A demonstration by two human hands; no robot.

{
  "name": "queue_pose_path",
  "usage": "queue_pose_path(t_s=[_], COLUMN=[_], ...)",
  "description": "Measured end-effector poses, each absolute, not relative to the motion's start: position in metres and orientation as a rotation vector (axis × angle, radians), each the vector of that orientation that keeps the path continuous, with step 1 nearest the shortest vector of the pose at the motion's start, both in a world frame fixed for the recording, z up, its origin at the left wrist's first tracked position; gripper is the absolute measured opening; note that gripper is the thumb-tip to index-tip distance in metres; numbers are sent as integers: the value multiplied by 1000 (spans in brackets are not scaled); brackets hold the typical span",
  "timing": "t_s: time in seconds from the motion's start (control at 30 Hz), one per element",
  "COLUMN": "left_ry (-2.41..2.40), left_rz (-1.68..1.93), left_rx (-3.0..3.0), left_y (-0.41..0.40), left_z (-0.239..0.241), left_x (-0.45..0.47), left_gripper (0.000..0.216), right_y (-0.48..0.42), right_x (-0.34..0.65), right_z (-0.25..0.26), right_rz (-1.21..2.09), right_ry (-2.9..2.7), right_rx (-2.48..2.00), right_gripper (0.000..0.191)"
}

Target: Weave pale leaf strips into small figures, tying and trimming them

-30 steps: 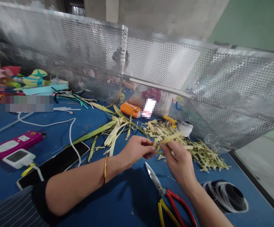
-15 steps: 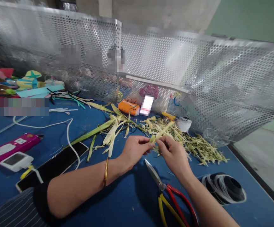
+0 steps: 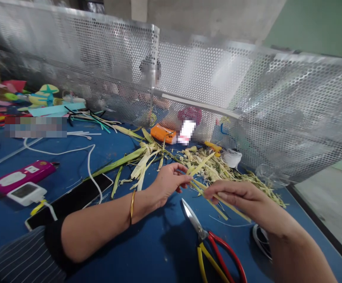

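My left hand (image 3: 169, 182), with a gold bangle on its wrist, pinches the crossing of several narrow pale-green corn husk strips (image 3: 202, 163) between thumb and fingers. To the right, my right hand (image 3: 238, 198) is closed on one of these strips, whose tail sticks out past the fingers. A loose strip end hangs down between the hands. Scissors (image 3: 198, 228) with red and yellow handles lie below the hands, blades pointing away from me. Beyond the hands spreads a heap of husk scraps (image 3: 247, 173), and wider husk leaves (image 3: 143, 163) lie to its left.
On the left are a black phone (image 3: 70, 200), a magenta box (image 3: 26, 175), a white device (image 3: 26, 193) and a white cable (image 3: 89, 165). An orange pack (image 3: 162, 134) stands near the perforated metal screen (image 3: 114, 70). A thread spool (image 3: 261, 239) is partly behind my right forearm.
My right hand has moved right and toward me, drawing a husk strip out from my left hand. The left hand keeps its pinch. The view has shifted slightly.
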State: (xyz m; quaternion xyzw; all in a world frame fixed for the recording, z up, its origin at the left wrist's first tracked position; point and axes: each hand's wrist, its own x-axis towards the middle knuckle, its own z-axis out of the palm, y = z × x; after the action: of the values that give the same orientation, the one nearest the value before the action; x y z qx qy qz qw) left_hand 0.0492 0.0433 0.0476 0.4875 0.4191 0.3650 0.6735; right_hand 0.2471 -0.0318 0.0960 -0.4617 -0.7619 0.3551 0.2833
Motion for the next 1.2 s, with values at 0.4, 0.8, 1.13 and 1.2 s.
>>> queue_pose_path(t_s=[0.4, 0.8, 1.13, 1.2], left_ry=[914, 900, 944, 901], left_rz=[788, 815, 842, 832], left_rx=[1094, 1100, 1245, 1318], left_y=[44, 44, 40, 40], left_z=[45, 44, 46, 42], left_x=[49, 49, 52, 52], left_gripper=[19, 16, 16, 14], right_y=[-9, -14, -12, -12], right_x=[220, 219, 212, 209], right_z=[53, 62, 54, 51], right_rz=[625, 648, 353, 270], right_ry=[-1373, -1680, -1796, -1803], right_rx=[-1104, -1514, -1556, -1555], right_gripper=[20, 27, 25, 22])
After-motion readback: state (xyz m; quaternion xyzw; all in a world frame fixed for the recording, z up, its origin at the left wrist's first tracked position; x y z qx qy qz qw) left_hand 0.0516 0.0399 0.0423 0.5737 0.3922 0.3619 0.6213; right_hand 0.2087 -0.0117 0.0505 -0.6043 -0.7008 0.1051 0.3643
